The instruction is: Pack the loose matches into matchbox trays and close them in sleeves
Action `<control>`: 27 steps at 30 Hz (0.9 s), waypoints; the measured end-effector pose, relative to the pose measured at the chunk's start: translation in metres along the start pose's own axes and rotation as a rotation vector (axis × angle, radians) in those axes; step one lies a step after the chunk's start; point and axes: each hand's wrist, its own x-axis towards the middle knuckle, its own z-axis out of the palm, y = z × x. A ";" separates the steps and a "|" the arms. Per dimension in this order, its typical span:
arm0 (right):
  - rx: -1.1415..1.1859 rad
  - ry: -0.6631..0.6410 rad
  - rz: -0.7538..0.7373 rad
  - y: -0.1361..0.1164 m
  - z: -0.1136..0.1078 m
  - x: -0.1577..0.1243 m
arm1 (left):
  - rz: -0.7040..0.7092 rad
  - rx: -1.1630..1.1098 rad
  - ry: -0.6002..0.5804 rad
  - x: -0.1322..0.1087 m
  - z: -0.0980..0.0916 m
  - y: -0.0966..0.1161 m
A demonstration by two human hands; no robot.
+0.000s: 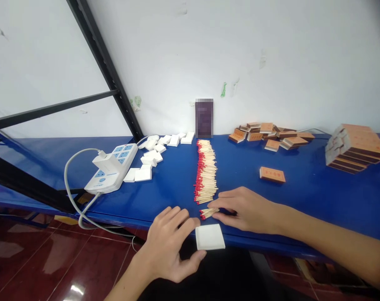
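A: Item one, left hand (167, 246)?
B: Fingers curled, gripping the white tray (210, 237) by its left side, at the near edge of the table (302, 196).
A: Item two, right hand (249, 209)?
B: Pinching a small bundle of matches (207, 213) just beside the tray, at the near end of the row of matches (205, 173).
A: Handling note?
B: Probably best to keep the red heads one way, the sticks level and the tray steady.

Head-worn view — forward and down, close over blue table (302, 196)
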 end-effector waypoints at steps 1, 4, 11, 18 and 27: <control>-0.001 -0.008 0.008 0.000 0.000 0.000 | 0.000 0.002 0.001 0.000 0.000 0.000; -0.022 -0.030 0.025 -0.002 -0.001 0.001 | -0.013 0.000 -0.011 0.000 0.000 0.001; -0.012 -0.067 0.054 -0.006 -0.006 0.003 | -0.020 0.015 0.017 0.000 0.000 0.002; -0.262 -0.120 0.045 -0.008 0.001 0.002 | -0.029 0.021 0.008 0.002 0.001 0.002; -0.309 -0.099 0.063 -0.007 0.002 -0.001 | -0.048 0.011 -0.002 0.004 0.001 0.003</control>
